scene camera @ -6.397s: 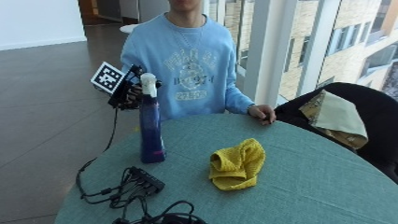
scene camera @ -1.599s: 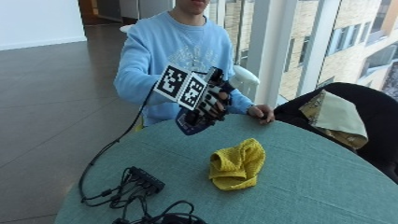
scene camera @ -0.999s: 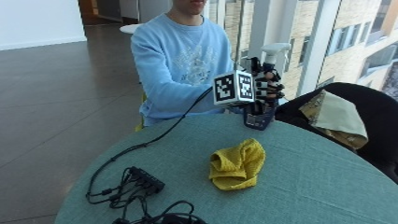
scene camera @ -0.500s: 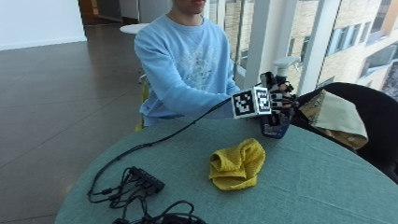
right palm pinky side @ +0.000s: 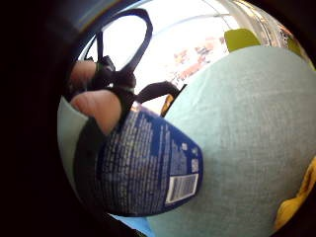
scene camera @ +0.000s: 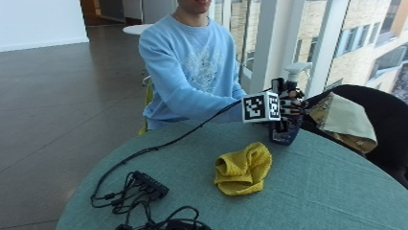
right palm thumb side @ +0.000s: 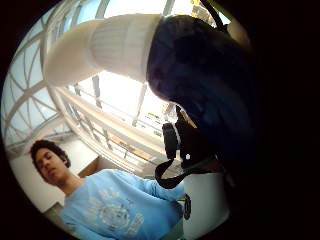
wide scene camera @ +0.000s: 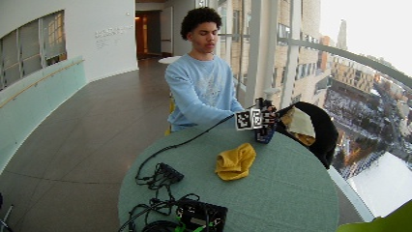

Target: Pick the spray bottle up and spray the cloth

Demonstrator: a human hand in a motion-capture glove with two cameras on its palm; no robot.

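Gloved right hand point(scene camera: 290, 108), clamped round spray bottle point(scene camera: 285, 128), has carried it across tabletop point(scene camera: 331, 191) past yellow cloth point(scene camera: 242, 167); nozzle not yet aimed at cloth.

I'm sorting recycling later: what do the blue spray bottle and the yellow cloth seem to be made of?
The dark blue spray bottle with its white nozzle, gripped by the gloved right hand, looks like glossy plastic: smooth sheen, printed label. The crumpled yellow cloth on the teal table looks like soft matte fabric, perhaps microfibre: it folds limply.
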